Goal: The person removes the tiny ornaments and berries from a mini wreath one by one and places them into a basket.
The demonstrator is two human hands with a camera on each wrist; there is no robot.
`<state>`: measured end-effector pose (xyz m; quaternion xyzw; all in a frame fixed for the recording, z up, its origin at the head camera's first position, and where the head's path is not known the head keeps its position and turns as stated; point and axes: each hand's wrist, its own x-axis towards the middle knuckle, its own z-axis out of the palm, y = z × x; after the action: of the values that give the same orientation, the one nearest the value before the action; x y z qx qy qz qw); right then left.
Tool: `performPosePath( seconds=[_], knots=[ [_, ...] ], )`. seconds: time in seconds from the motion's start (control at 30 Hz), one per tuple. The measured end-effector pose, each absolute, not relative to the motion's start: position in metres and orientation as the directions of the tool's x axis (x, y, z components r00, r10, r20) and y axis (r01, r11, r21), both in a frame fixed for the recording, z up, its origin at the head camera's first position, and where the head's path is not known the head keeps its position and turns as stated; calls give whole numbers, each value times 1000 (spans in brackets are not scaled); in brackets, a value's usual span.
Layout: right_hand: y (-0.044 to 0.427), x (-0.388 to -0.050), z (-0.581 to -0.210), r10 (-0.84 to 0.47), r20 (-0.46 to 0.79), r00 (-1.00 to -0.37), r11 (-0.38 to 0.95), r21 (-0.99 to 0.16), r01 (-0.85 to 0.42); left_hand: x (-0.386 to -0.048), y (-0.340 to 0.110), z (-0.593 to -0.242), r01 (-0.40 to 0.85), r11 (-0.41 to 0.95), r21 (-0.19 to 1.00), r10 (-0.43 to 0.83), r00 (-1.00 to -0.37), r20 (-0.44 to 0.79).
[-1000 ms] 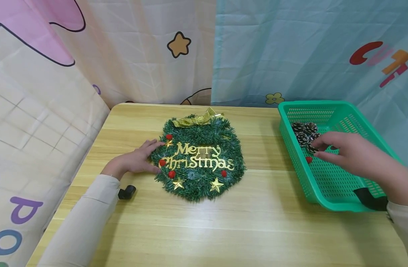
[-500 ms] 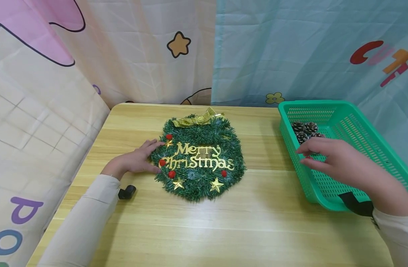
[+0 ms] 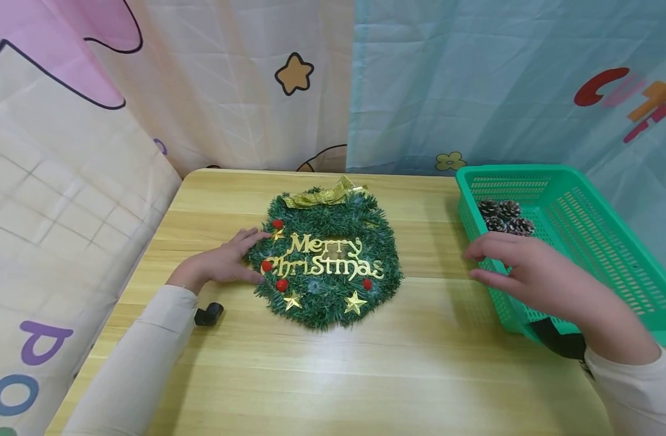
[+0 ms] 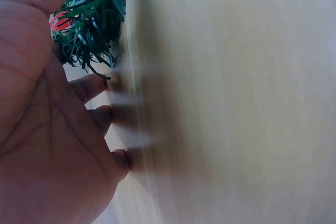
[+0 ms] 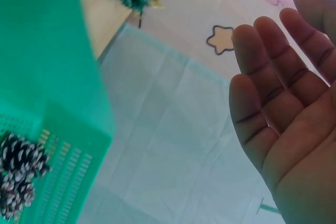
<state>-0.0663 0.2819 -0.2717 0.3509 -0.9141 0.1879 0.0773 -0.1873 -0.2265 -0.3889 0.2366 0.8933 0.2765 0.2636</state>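
A green tinsel wreath (image 3: 324, 306) lies on the table, with gold "Merry Christmas" lettering (image 3: 327, 264), red berries and gold stars on it, and a gold ribbon (image 3: 327, 195) along its far edge. My left hand (image 3: 221, 261) rests at the wreath's left side, fingers spread and fingertips touching the greenery. Over the near-left rim of a green basket (image 3: 589, 194) hovers my right hand (image 3: 529, 272), its fingers loosely bent and apart from the thumb. Its palm (image 5: 310, 145) shows nothing held. Several frosted pine cones (image 3: 496, 224) sit in the basket's far-left corner; the hand hides part of the basket.
The wooden table (image 3: 333, 381) meets printed curtains (image 3: 246, 91) at its back and left. A black strap end (image 3: 209, 314) juts from the left wrist, another (image 3: 556, 339) from the right wrist. The basket's left wall stands between the pine cones and the wreath.
My right hand has moved left, from over the pine cones inside the basket to above its near-left rim. A red berry seen in the basket earlier is now out of sight. The left hand stays put.
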Motion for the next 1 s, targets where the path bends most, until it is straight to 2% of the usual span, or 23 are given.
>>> performPosePath(
  seconds=[0.2,0.43,0.8,1.0],
  knots=[
    [265,-63,-270,-640,277,-717,654,-292,-697,-187,-226,-388,269,740,617,564,-748,-349],
    [245,-61,-272,-636,255,-728,647,-338,-683,-188,-226,-390,268,738,619,564,-749,-348],
    [221,-70,-291,-644,297,-705,617,-344,-708,-189,-225,-392,272,740,616,563,-751,-345],
    [207,-79,-305,-661,252,-707,601,-387,-700,-189,-227,-392,267,739,619,564,-748,-350]
  ],
)
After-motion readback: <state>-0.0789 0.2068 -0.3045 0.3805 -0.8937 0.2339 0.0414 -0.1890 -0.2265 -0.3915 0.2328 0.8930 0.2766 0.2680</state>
